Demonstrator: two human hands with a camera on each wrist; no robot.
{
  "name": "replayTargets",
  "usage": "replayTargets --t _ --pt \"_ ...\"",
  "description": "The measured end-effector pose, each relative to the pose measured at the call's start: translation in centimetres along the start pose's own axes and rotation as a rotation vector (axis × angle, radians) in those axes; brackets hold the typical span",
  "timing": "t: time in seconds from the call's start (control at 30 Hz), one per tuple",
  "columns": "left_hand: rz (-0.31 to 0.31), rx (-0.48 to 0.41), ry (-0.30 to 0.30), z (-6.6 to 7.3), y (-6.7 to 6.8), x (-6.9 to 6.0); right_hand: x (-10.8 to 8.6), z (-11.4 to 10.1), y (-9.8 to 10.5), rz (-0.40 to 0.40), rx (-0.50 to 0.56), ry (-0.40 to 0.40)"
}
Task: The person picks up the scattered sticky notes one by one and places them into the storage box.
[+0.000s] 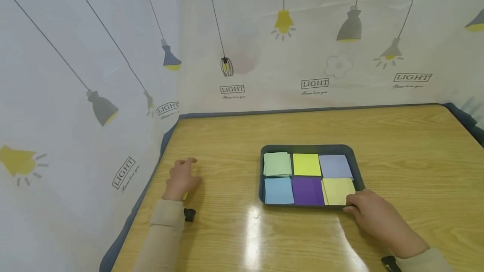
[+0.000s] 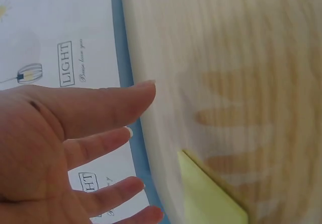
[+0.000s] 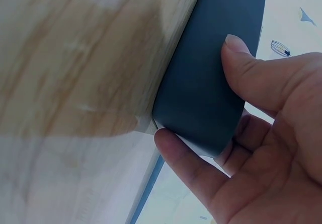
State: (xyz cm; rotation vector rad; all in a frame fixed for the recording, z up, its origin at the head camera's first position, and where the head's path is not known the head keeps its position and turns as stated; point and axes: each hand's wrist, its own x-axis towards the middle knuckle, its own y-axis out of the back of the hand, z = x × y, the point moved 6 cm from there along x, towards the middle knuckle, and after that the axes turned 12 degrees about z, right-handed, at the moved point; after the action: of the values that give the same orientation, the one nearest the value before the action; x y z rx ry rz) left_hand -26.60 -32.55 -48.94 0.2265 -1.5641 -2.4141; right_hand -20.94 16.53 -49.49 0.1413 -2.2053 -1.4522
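Note:
A dark grey rectangular tray (image 1: 302,207) sits on the table. Square paper notes lie inside in two rows: mint green (image 1: 277,164), bright yellow (image 1: 306,164) and periwinkle (image 1: 335,166) at the back; light blue (image 1: 278,190), purple (image 1: 308,190) and pale yellow (image 1: 339,191) in front. My right hand (image 1: 380,217) grips the tray's near right corner; in the right wrist view its thumb presses the tray wall (image 3: 201,73). Off to the left, my left hand (image 1: 182,179) hovers with fingers spread, holding nothing. Near it lies a yellow paper note (image 2: 211,199), mostly hidden in the head view.
The wood-grain table (image 1: 227,146) reaches back to a white curtain (image 1: 257,32) printed with lamps, which also runs along the left side. Dark straps (image 1: 190,214) show at both wrists.

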Motion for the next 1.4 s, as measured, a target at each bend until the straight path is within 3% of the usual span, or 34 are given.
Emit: replayTargets --t 0.3,0.67,0.97,1.4 --pt "-0.021 0.034 0.004 -1.9 -0.4 0.2 0.0 -0.1 0.0 -0.010 -0.002 -0.002" --pt "0.024 0.054 -0.034 -3.4 0.0 0.7 0.0 -0.1 0.0 -0.005 0.000 0.002" --pt "0.041 0.113 0.071 -5.0 0.6 0.1 0.0 0.0 -0.1 -0.009 0.005 -0.004" --pt "0.065 0.099 0.087 -5.5 0.9 0.4 0.0 0.0 -0.1 -0.018 0.012 -0.011"
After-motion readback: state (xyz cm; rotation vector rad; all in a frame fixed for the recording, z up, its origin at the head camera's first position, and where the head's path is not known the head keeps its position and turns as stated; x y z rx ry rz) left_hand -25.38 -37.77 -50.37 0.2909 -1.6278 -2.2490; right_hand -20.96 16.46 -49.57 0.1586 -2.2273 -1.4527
